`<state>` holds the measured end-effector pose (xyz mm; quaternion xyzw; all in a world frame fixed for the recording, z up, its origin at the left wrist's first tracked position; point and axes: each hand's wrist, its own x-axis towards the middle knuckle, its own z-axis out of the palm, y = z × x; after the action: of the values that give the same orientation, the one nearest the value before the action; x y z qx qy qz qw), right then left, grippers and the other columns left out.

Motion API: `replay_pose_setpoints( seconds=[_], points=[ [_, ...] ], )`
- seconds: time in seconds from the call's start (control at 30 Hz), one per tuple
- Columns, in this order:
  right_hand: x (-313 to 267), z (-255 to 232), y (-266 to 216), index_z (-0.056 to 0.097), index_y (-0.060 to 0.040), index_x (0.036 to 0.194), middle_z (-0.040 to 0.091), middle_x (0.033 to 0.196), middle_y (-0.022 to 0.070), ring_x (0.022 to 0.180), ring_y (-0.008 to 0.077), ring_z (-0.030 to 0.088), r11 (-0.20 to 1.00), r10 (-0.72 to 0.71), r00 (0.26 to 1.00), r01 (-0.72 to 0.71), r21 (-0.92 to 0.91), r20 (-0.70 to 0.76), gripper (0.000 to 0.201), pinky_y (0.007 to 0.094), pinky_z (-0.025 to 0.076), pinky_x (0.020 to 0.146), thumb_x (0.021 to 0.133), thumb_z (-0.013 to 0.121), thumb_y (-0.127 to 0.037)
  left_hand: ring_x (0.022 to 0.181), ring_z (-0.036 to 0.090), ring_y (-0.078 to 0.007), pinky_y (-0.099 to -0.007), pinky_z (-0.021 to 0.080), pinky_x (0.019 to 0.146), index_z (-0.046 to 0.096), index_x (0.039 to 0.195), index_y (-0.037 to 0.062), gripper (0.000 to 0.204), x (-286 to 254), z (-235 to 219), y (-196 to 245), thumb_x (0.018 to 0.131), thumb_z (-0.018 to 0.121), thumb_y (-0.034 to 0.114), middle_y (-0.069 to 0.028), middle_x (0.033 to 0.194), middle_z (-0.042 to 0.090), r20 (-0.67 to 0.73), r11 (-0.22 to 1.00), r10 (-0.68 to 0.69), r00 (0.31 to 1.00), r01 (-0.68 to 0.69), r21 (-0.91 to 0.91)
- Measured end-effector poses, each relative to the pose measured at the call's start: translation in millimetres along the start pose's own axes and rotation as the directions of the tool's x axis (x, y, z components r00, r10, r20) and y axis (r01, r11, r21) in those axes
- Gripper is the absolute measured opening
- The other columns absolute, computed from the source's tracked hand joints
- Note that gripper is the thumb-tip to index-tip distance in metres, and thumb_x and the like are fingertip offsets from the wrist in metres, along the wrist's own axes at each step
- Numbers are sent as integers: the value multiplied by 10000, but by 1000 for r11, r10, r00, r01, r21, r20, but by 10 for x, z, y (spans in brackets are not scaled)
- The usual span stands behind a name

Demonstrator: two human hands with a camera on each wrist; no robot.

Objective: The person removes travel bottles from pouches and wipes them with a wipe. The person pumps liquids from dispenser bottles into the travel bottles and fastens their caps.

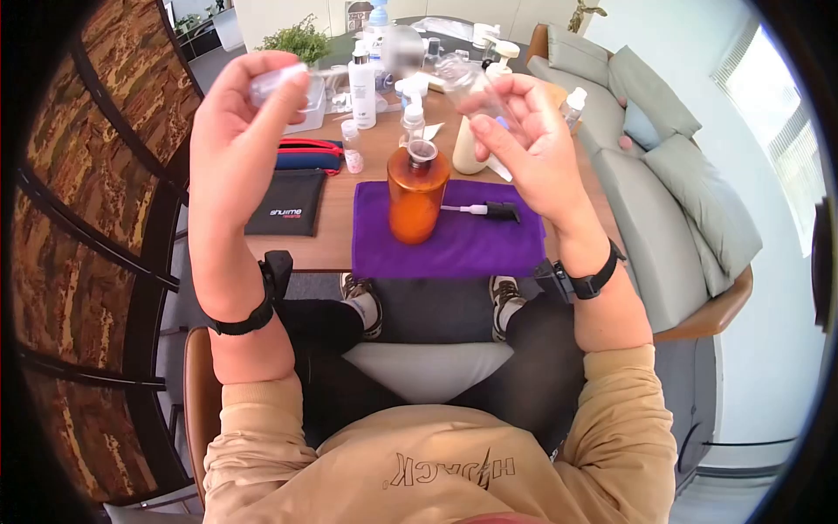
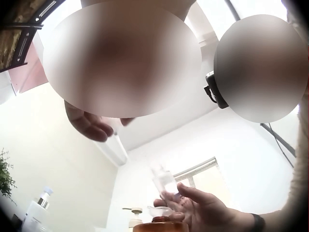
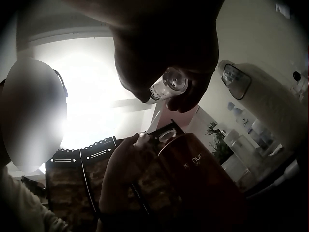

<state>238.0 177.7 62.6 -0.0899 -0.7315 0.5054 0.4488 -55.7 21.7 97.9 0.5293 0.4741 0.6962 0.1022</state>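
Observation:
Raised at the left, my left hand (image 1: 237, 131) pinches a small whitish spray top (image 1: 281, 83) whose thin tube points right. My right hand (image 1: 534, 144) holds a small clear bottle (image 1: 470, 85) by its body; in the right wrist view this bottle (image 3: 170, 86) shows dark lettering. Between and below the hands, an amber bottle (image 1: 417, 205) stands upright on a purple cloth (image 1: 463, 249). A small clear funnel (image 1: 423, 150) sits in its neck. Beside it on the cloth lies a black pump head (image 1: 501, 211) with a whitish tube.
Left of the cloth lie a black pouch (image 1: 284, 201) and a blue-red case (image 1: 310, 155), with a small pink-filled bottle (image 1: 352, 148) nearby. Behind stand a white bottle (image 1: 361, 87), a cream pump bottle (image 1: 470, 144) and several other containers. A grey sofa (image 1: 642, 192) is at right.

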Motion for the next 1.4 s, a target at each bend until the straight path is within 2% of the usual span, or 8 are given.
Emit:
replay_pose_setpoints(
  seconds=[0.03,0.17,0.43,0.5,0.67,1.2,1.33,1.4],
  points=[
    [-36,-22,34,534,-30,1416,766,1274,85,1012,114,706,998,44,999,-43,43,-23,458,290,589,871,1091,841,-128,965,736,-102,-268,607,865,710,1328,-28,300,-7,-29,14,1130,778,187,-56,1127,775,133,995,-53,990,40,96],
    [-121,-117,181,536,-15,1407,745,1274,102,891,109,683,998,32,994,-27,49,-103,439,282,585,811,1106,827,-148,945,721,-103,-286,598,832,708,1267,-46,355,27,-148,-79,1037,852,182,-62,1066,772,111,941,-178,978,136,310],
    [-289,-153,174,535,-19,1437,753,1270,111,1011,119,706,997,74,994,-71,37,-75,449,292,607,849,1110,817,-143,910,678,-131,-327,585,828,715,1202,-53,307,-165,-4,-19,955,805,106,-72,961,711,305,769,-434,847,173,615],
    [-322,-154,145,531,-25,1444,754,1270,107,1041,121,719,999,48,999,-48,3,-24,454,297,611,857,1106,818,-124,908,725,-205,-372,605,824,737,1179,-57,299,-201,108,-92,942,810,110,-138,939,736,333,633,-412,848,4,774],
    [-362,-143,88,542,-25,1431,761,1267,98,1061,116,722,998,60,998,-59,15,-26,451,291,608,862,1092,829,-103,925,792,-405,-488,624,861,760,1107,-51,331,-340,304,-355,880,860,168,-231,986,790,399,573,-397,827,-116,811],
    [-387,-224,153,554,-9,1432,695,1402,111,1327,174,690,997,14,999,-10,-73,48,446,349,578,1130,1066,809,-20,1106,792,-442,-502,631,962,761,1197,-36,435,-306,471,-469,916,896,268,-265,1105,818,459,510,-635,621,-110,853],
    [-371,-244,151,551,-6,1440,684,1409,118,1328,189,690,999,38,999,-37,-33,26,445,369,589,1146,1063,784,10,975,803,-405,-448,624,871,776,1156,-40,266,-296,372,-526,1013,819,179,-258,1043,817,463,589,-504,729,-101,802],
    [-350,-228,113,565,8,1445,673,1422,133,1329,205,688,999,42,999,-43,30,32,447,398,605,1170,1058,789,14,973,810,-322,-418,618,878,756,1234,-48,252,-293,360,-516,1107,741,169,-219,1056,823,384,657,-219,897,-155,737]
  ],
)
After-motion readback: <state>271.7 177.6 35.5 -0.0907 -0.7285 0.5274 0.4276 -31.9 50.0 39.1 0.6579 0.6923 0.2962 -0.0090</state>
